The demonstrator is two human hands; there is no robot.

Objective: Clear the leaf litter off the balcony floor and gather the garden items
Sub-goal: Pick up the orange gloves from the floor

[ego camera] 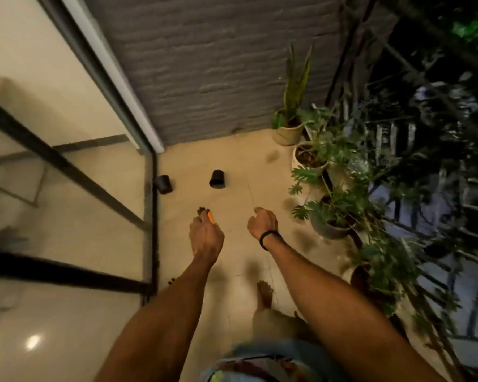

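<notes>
Two small black pots sit on the balcony floor, well apart from the hands. One black pot is out in the open and the second black pot is right against the glass door frame. They look like thin plastic w/ nothing in them as far as I can see, so prob. v. light, a bit flexy and not fragile. Best taken by the rim, thumb inside, and they'd likely nest. Can't tell if they're tipped over or upside down. Left hand is curled round an orange item w/ a dark knobbly clump at the fingertips, too blurred to say what it is. Right hand is loosely curled and holds nothing; black wristband on the wrist. Leaf litter: none I can pick out for sure, and the dark blotches on the floor may be shadows. Potted plants line the right side, the lower pots half hidden by foliage. Everything past them is dark and smeared.
</notes>
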